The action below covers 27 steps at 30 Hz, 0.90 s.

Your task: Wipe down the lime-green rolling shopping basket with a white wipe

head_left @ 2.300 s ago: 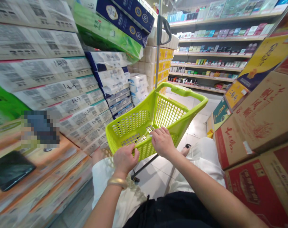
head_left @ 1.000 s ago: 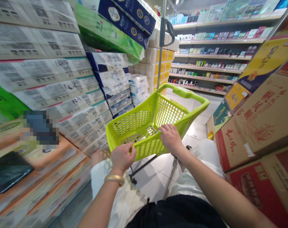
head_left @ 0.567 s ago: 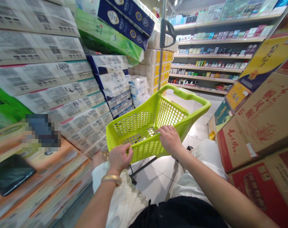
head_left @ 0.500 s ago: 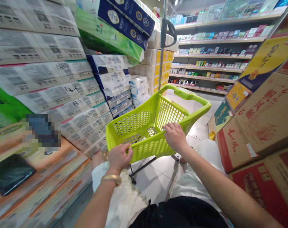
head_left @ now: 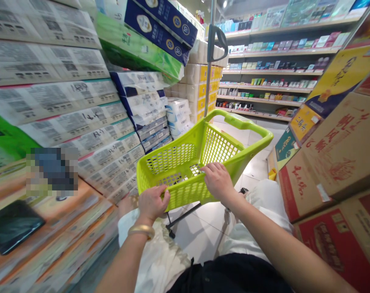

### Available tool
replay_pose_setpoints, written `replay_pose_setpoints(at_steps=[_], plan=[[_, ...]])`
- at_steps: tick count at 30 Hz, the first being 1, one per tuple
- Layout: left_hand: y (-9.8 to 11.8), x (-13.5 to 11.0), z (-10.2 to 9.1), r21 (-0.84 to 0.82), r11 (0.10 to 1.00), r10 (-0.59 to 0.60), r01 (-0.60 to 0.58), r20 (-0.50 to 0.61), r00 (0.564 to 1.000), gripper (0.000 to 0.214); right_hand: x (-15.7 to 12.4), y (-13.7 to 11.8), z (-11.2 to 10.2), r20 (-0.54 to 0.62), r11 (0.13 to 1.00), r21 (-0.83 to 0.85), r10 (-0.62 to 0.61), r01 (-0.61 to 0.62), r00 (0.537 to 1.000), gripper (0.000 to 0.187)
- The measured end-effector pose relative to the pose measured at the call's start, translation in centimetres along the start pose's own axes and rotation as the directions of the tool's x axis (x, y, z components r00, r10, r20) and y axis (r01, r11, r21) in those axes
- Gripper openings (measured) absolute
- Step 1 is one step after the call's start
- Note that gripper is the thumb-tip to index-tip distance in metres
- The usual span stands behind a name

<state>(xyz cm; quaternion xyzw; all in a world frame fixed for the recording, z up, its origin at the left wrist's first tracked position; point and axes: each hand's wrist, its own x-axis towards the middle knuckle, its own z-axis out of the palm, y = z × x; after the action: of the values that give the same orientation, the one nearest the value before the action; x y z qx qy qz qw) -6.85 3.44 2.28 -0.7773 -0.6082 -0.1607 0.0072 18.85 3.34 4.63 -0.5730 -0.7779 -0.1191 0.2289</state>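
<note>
A lime-green plastic shopping basket [head_left: 179, 156] is held tilted in front of my lap, nothing showing inside it. My left hand [head_left: 151, 202] is closed on its near rim, a gold bangle on that wrist. My right hand [head_left: 217, 180] grips the same rim further right, fingers curled over the edge. The basket's green handle bar [head_left: 242, 124] is at the far end, and a telescopic pull handle [head_left: 217, 38] rises above it. A black metal leg [head_left: 183, 215] runs down under the basket to the floor.
Stacked packs of tissue and toilet paper [head_left: 81, 101] wall in the left side. Brown and red cartons [head_left: 334, 162] are piled on the right. A dark phone-like object [head_left: 12, 226] lies on the lower left packs. Shelves of goods [head_left: 270, 65] stand beyond a narrow tiled aisle [head_left: 255, 162].
The basket has shifted slightly right and up. My right hand slid a little along the near rim and back, keeping its grip. My left hand stays closed on the rim.
</note>
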Motion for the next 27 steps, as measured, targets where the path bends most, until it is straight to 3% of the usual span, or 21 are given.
replay_pose_setpoints(at_steps=[4, 9, 13, 16, 19, 24, 27], plan=[[-0.2, 0.2, -0.4, -0.008, 0.999, 0.049, -0.049, -0.025, 0.998, 0.035, -0.1, 1.5, -0.7, -0.045, 0.998, -0.040, 0.047, -0.049, 0.998, 0.024], [2.6, 0.1, -0.8, 0.027, 0.999, 0.035, -0.029, -0.260, 0.965, 0.044, 0.2, 0.0, 0.1, -0.051, 0.997, -0.034, 0.074, -0.076, 0.996, 0.023], [6.5, 0.7, 0.1, -0.128, 0.965, 0.195, -0.227, -0.220, 0.956, 0.050, 0.2, -1.7, 0.7, -0.052, 0.998, -0.032, 0.060, -0.062, 0.997, 0.021], [8.5, 1.2, 1.2, -0.175, 0.937, 0.275, -0.301, -0.159, 0.948, 0.054, 0.1, -2.0, 0.5, -0.043, 0.999, -0.028, 0.024, -0.025, 0.999, 0.021], [8.8, 1.2, 1.9, -0.196, 0.932, 0.283, -0.304, -0.130, 0.950, 0.059, 0.0, -0.7, -0.2, -0.025, 1.000, -0.020, 0.000, 0.000, 1.000, 0.024], [8.1, 1.1, 1.9, -0.258, 0.919, 0.271, -0.296, -0.129, 0.954, 0.060, 0.1, 3.3, -2.1, -0.085, 0.992, -0.066, 0.098, -0.104, 0.992, 0.023], [8.1, 1.0, 1.9, -0.297, 0.909, 0.262, -0.293, -0.140, 0.955, 0.059, 0.1, 3.4, -2.2, -0.129, 0.989, -0.082, 0.115, -0.126, 0.985, 0.023]])
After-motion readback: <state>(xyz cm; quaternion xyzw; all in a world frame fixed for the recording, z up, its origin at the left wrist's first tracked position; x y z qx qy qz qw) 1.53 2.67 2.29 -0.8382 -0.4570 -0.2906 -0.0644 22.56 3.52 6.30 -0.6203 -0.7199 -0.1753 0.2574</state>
